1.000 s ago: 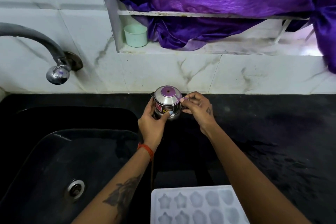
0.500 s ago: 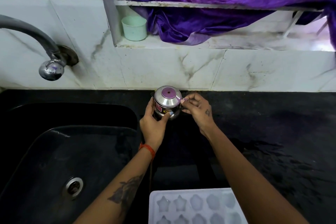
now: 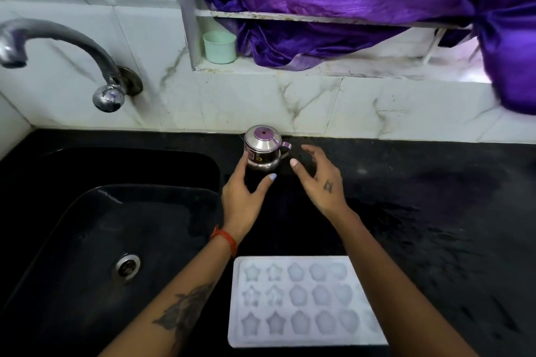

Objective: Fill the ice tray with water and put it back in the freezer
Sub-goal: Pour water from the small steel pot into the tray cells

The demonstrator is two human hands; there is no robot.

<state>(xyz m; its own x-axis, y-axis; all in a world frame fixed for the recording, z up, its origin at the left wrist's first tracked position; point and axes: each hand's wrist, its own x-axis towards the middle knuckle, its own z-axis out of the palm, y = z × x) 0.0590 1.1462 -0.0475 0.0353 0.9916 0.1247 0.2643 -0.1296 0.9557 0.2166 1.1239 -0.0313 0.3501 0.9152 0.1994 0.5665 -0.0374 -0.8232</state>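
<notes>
The ice tray (image 3: 301, 300), white with star- and flower-shaped cells, lies flat on the black counter (image 3: 420, 211) at the near edge, just right of the sink, with both forearms reaching past it on either side. Beyond it, the left hand (image 3: 242, 197) is spread in a loose cup toward the base of a small steel pot (image 3: 262, 148); its thumb and fingers flank the lower part of the pot, though the dark reflections there make it hard to say whether they actually touch the metal. The right hand (image 3: 319, 180) hangs just to the right of the pot with fingers relaxed and parted, holding nothing and clear of the pot's side handle. The pot stands upright on the counter close to the marble backsplash, its lid on, with a purple disc on top. A red thread band (image 3: 224, 239) circles the left wrist and a dark tattoo marks that forearm. To the left is the black sink (image 3: 87, 240) with its metal drain (image 3: 127, 265), and a curved steel tap (image 3: 66, 52) comes out of the wall above it. On the ledge higher up sits a pale green cup (image 3: 219, 46), beside bunched purple cloth (image 3: 362, 3) that hangs across the window.
</notes>
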